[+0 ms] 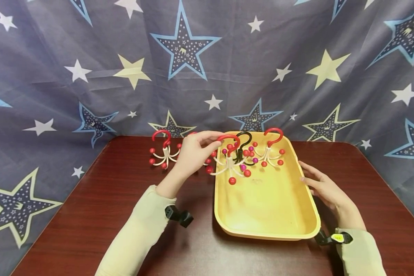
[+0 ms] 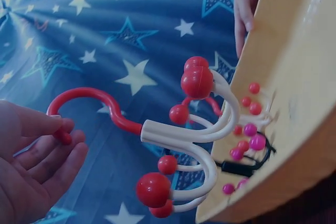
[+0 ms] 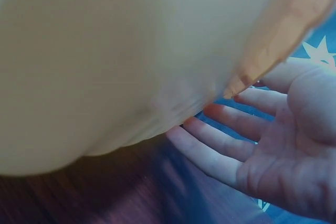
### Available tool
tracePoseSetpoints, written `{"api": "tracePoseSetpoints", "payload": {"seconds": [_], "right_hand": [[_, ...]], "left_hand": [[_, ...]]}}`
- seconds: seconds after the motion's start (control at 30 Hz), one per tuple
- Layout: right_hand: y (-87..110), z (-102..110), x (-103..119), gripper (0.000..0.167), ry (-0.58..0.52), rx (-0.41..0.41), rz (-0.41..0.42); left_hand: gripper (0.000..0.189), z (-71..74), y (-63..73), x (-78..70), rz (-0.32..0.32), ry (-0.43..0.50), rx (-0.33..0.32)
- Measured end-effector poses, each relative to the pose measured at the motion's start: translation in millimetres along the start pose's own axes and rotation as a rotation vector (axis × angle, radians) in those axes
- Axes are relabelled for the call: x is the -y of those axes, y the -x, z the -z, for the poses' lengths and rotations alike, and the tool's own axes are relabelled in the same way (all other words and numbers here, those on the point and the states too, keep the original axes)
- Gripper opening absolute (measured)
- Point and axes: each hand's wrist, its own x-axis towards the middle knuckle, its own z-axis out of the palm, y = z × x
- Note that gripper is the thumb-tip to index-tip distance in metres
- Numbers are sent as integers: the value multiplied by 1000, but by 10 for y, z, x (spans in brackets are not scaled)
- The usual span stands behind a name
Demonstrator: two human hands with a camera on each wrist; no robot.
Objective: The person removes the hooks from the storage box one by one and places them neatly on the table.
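My left hand [image 1: 194,153] pinches the red hook end of a white rotating multi-arm hanger [image 1: 229,163] with red ball tips. It hangs over the left side of a yellow tray [image 1: 269,214]; the left wrist view shows thumb and fingers on the hook's tip. Toward the tray's far end are a black hanger [image 1: 239,154] with purple balls and another red-and-white hanger [image 1: 268,152]. My right hand [image 1: 331,193] touches the tray's right side, thumb near the rim, its fingers fairly straight along the outer wall in the right wrist view.
Left of the tray, a red-and-white hanger [image 1: 166,151] stands on the dark red wooden table [image 1: 107,191]. Behind my left hand another is mostly hidden, with a few red balls showing. A star-patterned cloth [image 1: 207,88] hangs behind the table's far edge.
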Motion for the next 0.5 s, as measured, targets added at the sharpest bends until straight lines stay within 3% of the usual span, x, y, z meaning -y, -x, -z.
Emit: {"api": "tracePoseSetpoints", "payload": {"seconds": [0.27,0.5], "right_hand": [[-2,12,-4,68,39,-6,-10],[7,11,-5,67,33,-10,-5]], "left_hand": [[25,342,154,77,61,16,-38],[25,515,276,181,104,-10,-57]]}}
